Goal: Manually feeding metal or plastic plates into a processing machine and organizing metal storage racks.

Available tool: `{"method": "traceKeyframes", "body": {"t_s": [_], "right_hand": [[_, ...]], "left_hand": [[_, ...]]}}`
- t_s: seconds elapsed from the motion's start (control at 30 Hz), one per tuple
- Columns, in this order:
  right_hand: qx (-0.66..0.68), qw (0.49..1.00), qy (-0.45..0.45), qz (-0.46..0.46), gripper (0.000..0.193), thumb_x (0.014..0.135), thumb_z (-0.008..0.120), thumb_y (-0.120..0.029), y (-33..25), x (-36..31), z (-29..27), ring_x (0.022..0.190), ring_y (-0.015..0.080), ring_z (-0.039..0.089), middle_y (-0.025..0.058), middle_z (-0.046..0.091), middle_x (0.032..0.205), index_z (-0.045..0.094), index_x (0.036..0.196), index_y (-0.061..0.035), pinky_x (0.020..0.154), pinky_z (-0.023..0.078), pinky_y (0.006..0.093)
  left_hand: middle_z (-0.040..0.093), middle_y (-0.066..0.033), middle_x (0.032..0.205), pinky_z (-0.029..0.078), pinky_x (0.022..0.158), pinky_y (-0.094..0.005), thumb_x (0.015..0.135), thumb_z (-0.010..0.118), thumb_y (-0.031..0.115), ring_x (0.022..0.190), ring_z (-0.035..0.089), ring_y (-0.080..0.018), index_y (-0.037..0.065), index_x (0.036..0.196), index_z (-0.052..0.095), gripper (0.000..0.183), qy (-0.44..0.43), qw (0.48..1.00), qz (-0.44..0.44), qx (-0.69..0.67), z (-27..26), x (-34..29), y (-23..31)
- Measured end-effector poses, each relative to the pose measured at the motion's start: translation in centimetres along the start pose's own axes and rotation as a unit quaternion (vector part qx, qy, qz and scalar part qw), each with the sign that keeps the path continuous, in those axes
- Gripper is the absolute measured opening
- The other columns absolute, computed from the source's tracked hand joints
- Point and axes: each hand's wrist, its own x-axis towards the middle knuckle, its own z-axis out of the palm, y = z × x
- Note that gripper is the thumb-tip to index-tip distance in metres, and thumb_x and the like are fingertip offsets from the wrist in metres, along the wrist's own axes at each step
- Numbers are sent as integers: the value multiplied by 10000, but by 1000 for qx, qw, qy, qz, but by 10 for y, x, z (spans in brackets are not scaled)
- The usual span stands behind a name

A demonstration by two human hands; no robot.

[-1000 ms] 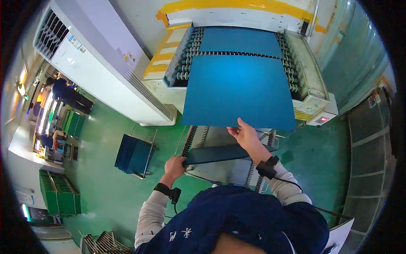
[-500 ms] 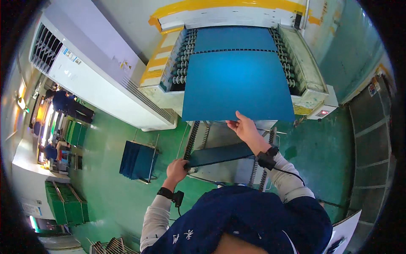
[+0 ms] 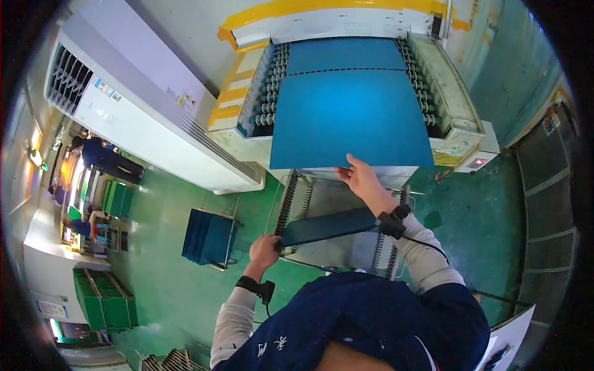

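Observation:
A large blue sheet (image 3: 349, 117) lies on the roller bed of a cream and yellow machine (image 3: 451, 117), its near edge overhanging. My right hand (image 3: 362, 179) reaches up and touches that near edge with fingers spread. Below it, a second blue sheet (image 3: 328, 226) rests tilted on a metal roller rack (image 3: 297, 198). My left hand (image 3: 265, 250) grips the left end of this lower sheet. Both wrists wear black bands.
A white cabinet unit (image 3: 136, 117) stands to the left. A cart with stacked blue sheets (image 3: 209, 238) sits on the green floor (image 3: 161, 290). Green crates (image 3: 102, 300) and other people (image 3: 102, 157) are at far left. A white board (image 3: 510, 337) is at lower right.
The big blue sheet has slid farther out toward me. My right hand has risen to its near edge. My left hand keeps hold of the lower sheet.

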Motion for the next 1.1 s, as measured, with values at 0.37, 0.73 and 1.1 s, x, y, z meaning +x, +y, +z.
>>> {"method": "traceKeyframes", "body": {"t_s": [0.37, 0.73, 1.1], "right_hand": [[-21, 999, -34, -12, 302, 933, 637, -254, 2, 42, 24, 959, 316, 642, 139, 606, 1099, 504, 1112, -50, 788, 530, 406], [-32, 999, -18, -7, 326, 927, 648, -267, 4, 18, 14, 956, 311, 632, 149, 605, 1088, 509, 1124, -47, 802, 521, 409], [-9, 1000, 1, -9, 295, 915, 656, -250, 1, 30, 8, 943, 312, 635, 129, 607, 1062, 527, 1092, -53, 782, 531, 415]], "left_hand": [[656, -36, 1034, 512, 837, -418, 744, 746, 268, 1008, 603, -280, 169, 1064, 701, 338, 23, 999, 23, -1, 8, 2, -5], [666, -42, 1023, 505, 842, -424, 747, 725, 243, 1006, 604, -290, 184, 1031, 705, 291, 9, 1000, -1, -13, 5, 0, -1], [660, -49, 1028, 500, 849, -426, 752, 718, 241, 1006, 599, -302, 165, 1037, 704, 296, 10, 1000, 17, -11, 0, 0, 1]]}}
